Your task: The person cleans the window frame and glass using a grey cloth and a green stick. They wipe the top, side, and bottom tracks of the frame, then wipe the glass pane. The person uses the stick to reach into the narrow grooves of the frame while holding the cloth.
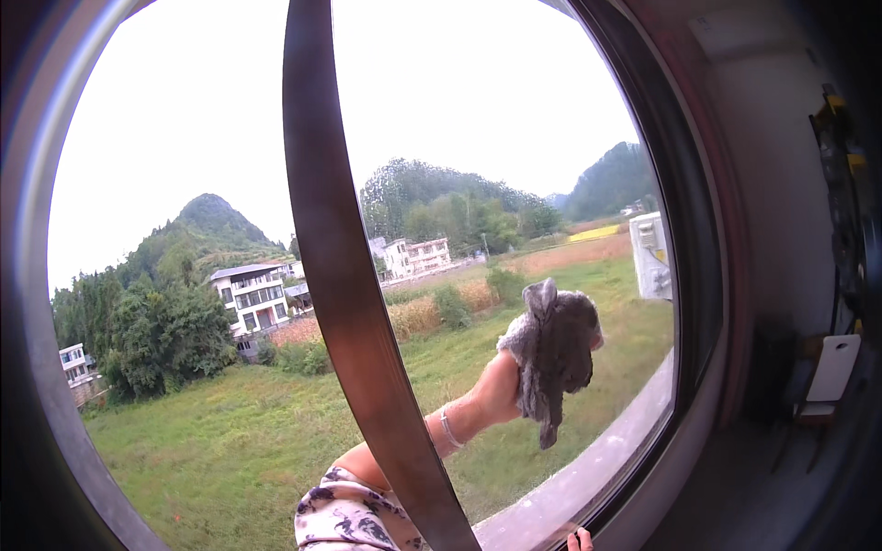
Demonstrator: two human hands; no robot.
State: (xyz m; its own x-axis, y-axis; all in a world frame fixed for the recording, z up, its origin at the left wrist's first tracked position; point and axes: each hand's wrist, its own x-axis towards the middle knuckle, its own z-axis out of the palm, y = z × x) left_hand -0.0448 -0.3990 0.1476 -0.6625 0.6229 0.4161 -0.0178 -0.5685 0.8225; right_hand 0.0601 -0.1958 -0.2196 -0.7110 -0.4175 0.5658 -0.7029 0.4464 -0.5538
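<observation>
My left hand [506, 386] is seen through the right window pane [441, 358], with a bracelet on its wrist. It holds a bunched grey cloth [555, 351] flat against the far side of the glass. The forearm passes behind the dark upright window frame bar [365, 310], and a patterned sleeve [351, 513] shows at the bottom. At the bottom edge, only a few fingertips of my right hand [580, 541] show, by the lower window frame; the rest of that hand is out of view. Water drops dot the upper part of the pane.
Outside lie a pale ledge [586, 468], a white outdoor air-conditioner unit [649, 255], grass, houses and hills. The dark right-hand frame [696, 206] borders the pane. Inside at right are a wall and a white-backed chair [832, 368].
</observation>
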